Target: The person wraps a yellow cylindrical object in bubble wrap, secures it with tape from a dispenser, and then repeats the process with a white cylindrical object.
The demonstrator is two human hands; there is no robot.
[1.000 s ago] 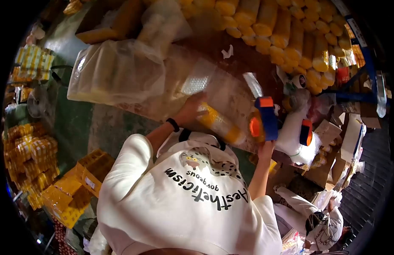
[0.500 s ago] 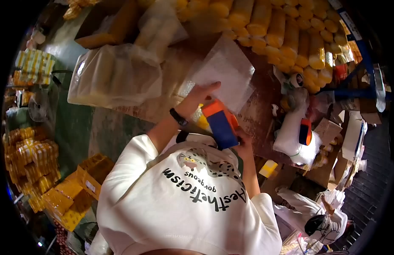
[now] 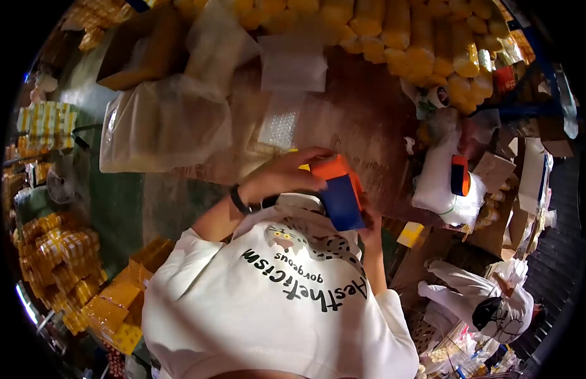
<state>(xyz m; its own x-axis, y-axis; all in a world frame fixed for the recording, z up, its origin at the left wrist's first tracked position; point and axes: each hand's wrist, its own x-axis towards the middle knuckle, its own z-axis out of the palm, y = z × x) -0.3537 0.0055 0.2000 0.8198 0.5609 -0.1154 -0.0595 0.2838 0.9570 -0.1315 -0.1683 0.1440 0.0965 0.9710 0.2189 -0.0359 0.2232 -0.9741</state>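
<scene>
An orange and dark blue box (image 3: 341, 201) is held tilted just above my chest. My right hand (image 3: 370, 218) grips its lower right side, and part of that hand is hidden behind the box. My left hand (image 3: 287, 172), with a dark band at the wrist, has its fingers around the orange upper left end. Something small and yellow (image 3: 304, 167) shows beside these fingers. Beyond my hands, a sheet of bubble wrap (image 3: 281, 128) lies on the brown table (image 3: 362, 136), and a whitish translucent sheet (image 3: 294, 63) is farther back.
Yellow rolls (image 3: 425, 44) are stacked along the back. A large clear plastic bag (image 3: 163, 126) and an open carton (image 3: 138, 54) stand at the left. On the right, another orange and blue item (image 3: 460, 175) rests on white wrapped bundles (image 3: 435, 189). A co-worker (image 3: 482, 300) is at lower right.
My left hand has come back from the whitish sheet and closed on the box. The sheet now lies farther back on the table. The box has shifted slightly right and down.
</scene>
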